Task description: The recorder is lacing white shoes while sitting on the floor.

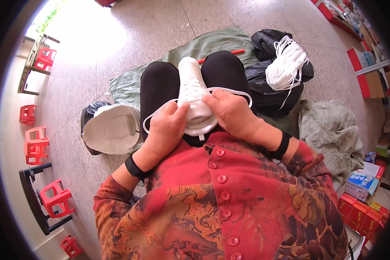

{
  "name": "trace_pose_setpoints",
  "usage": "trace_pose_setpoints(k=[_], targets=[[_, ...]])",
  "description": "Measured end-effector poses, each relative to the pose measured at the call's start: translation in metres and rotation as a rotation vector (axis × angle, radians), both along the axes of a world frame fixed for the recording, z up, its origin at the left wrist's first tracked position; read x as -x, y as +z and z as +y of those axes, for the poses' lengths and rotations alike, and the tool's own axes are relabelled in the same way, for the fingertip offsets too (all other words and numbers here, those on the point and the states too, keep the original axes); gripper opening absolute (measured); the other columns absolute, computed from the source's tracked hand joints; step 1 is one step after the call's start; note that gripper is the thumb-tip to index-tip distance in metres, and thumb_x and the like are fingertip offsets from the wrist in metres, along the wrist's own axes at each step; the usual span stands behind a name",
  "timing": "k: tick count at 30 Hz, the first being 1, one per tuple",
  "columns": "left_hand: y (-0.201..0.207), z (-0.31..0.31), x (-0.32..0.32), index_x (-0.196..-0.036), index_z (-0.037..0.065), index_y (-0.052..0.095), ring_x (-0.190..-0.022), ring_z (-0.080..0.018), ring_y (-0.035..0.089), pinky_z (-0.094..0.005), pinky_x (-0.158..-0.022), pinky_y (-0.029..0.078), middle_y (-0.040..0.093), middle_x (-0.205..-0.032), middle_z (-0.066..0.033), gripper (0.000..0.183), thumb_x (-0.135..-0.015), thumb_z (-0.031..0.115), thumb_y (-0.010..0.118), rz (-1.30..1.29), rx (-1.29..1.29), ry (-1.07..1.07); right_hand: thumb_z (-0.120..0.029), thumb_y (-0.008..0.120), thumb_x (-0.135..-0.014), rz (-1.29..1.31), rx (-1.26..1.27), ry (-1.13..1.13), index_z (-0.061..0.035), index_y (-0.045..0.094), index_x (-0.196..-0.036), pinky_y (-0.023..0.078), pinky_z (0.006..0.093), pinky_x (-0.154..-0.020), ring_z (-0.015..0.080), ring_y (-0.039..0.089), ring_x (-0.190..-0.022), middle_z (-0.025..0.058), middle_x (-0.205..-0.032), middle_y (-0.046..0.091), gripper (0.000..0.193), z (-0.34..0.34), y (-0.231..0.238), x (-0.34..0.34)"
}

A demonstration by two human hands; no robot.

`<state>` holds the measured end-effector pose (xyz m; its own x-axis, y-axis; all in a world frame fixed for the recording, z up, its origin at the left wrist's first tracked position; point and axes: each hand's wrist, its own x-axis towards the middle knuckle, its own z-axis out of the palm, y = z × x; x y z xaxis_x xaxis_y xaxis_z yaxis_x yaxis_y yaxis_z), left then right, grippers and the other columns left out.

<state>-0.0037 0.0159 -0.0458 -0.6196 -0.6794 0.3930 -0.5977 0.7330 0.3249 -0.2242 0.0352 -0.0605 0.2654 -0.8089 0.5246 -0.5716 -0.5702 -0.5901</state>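
Observation:
A white lace-up shoe [187, 76] rests between my knees, its toe pointing away and its collar toward me. White shoelace [240, 92] crosses the front of it, and a loose loop bows out on each side. My left hand [165, 129] is closed at the left edge of the lacing, thumb and fingers pinched on the lace. On the opposite edge my right hand [232, 113] pinches the lace likewise, thumb on the shoe's upper. The lace ends are hidden by my hands.
A bundle of white laces [286, 65] lies on black plastic bags at right. To the left stands an open pale sack [112, 130]. Under my legs spreads a green woven sheet [223, 41]. A grey woven sack [331, 130] and boxes [362, 184] are at right; red stools [56, 197] at left.

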Motion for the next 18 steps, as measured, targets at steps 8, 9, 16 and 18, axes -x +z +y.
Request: trace_pose_setpoints(k=[8,9,16,18], targets=[[0.023,-0.025,0.013,-0.085,0.004,0.061,-0.097,-0.0292,0.048,-0.0387,-0.081,0.038,0.052,-0.096,-0.0116,0.016,-0.071,0.011,0.062,-0.539,0.184,-0.136,-0.013,0.06,-0.077,0.742,0.288,0.274,-0.0089,0.065,-0.086,0.045,0.0396,-0.08,0.0231,0.056,-0.094,0.0058,-0.087,0.057,0.011,-0.034,0.026,-0.007],[0.023,-0.03,0.006,-0.085,0.003,0.061,-0.097,-0.03,0.048,-0.0394,-0.082,0.039,0.052,-0.096,-0.0117,0.015,-0.071,0.01,0.061,-0.453,0.082,-0.203,-0.014,0.06,-0.077,0.511,0.266,0.378,-0.0076,0.064,-0.085,0.047,0.0382,-0.077,0.0247,0.058,-0.09,0.0069,-0.088,0.058,0.01,-0.03,0.032,-0.007],[0.145,-0.005,0.016,-0.095,-0.001,0.058,-0.081,-0.0119,0.049,-0.0245,-0.072,0.039,0.049,-0.091,-0.005,0.007,-0.088,-0.003,0.059,0.564,-0.617,-0.256,-0.006,0.076,-0.073,-0.201,-0.039,0.354,-0.0075,0.065,-0.075,0.048,0.0372,-0.078,0.0276,0.06,-0.09,0.0091,-0.091,0.059,0.011,0.007,0.125,0.005],[0.163,-0.003,0.02,-0.092,-0.001,0.052,-0.084,-0.0132,0.042,-0.026,-0.075,0.034,0.044,-0.088,-0.0051,0.004,-0.09,-0.004,0.051,0.729,-0.545,-0.363,-0.009,0.077,-0.074,-0.186,0.07,0.334,-0.0082,0.068,-0.077,0.047,0.0374,-0.081,0.0267,0.06,-0.094,0.0089,-0.096,0.062,0.009,-0.007,0.107,0.005]])
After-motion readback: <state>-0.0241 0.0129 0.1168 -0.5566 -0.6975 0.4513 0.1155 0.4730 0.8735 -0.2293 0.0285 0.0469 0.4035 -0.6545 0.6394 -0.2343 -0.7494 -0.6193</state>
